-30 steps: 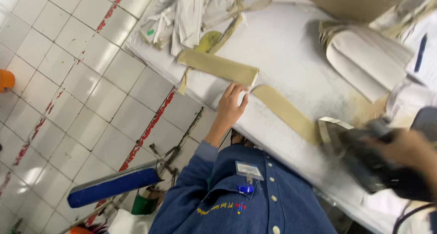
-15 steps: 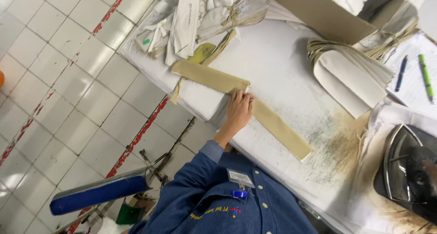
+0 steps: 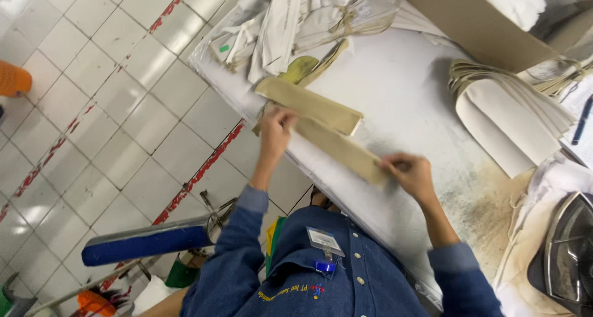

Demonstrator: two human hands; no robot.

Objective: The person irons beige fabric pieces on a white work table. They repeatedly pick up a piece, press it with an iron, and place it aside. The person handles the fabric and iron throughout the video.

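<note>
The scene was evenly and brightly lit from overhead, with no hard directional beam. The white tiled floor [image 3: 92, 107] on the left of the frame showed soft sheen rather than glare, brightest toward the upper left corner. The pale ironing table [image 3: 401, 88] read almost washed out in the upper centre, while shadows stayed faint and short, the clearest lying under the folded tan strip [image 3: 309, 101]. The left hand [image 3: 276, 127] and right hand [image 3: 407, 172] were smeared by motion blur, their fingers indistinct. The iron [image 3: 571, 255] at the lower right edge sat dark. Straight tile lines bent slightly toward the frame's edges.
</note>
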